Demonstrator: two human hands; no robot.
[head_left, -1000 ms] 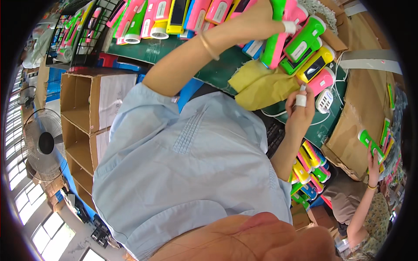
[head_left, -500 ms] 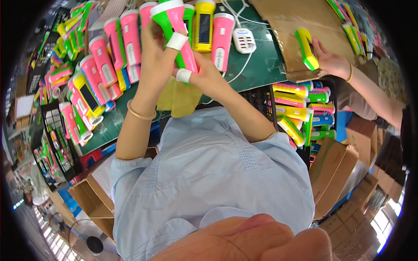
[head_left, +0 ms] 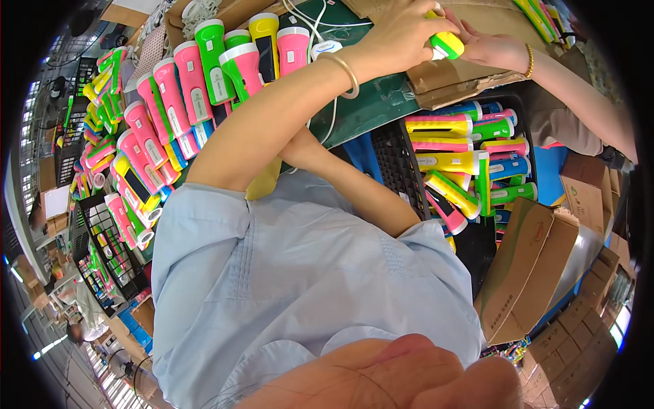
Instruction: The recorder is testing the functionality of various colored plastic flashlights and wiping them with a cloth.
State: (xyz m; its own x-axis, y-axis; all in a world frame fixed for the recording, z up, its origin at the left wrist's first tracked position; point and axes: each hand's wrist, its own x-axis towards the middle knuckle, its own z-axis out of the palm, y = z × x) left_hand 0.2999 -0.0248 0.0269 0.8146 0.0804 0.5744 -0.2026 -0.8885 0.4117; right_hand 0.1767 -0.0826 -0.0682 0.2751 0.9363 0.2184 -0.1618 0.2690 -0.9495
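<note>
My left hand [head_left: 402, 34] reaches across to the far right, its fingers closed around a yellow and green flashlight [head_left: 447, 45]. A co-worker's hand [head_left: 494, 51] with a gold bracelet is at the other side of that flashlight, apparently touching it. My right hand [head_left: 294, 144] lies beneath my left forearm, which hides its fingers. Beyond that forearm a pink and green flashlight [head_left: 243, 68] with a white head leans upright; its lower end is hidden, so I cannot tell whether my right hand holds it. A yellow cloth [head_left: 264, 183] hangs at the table's near edge.
Rows of pink, green and yellow flashlights [head_left: 163, 92] cover the green table [head_left: 371, 109] at left. A white charging hub [head_left: 327, 48] with cables sits behind my left arm. Black crates [head_left: 392, 160] of flashlights stand right and left. Open cardboard boxes [head_left: 531, 273] are at right.
My left hand has left the pink and green flashlight and swung right onto the yellow and green one in the co-worker's hand. My right hand has become mostly hidden under my left arm.
</note>
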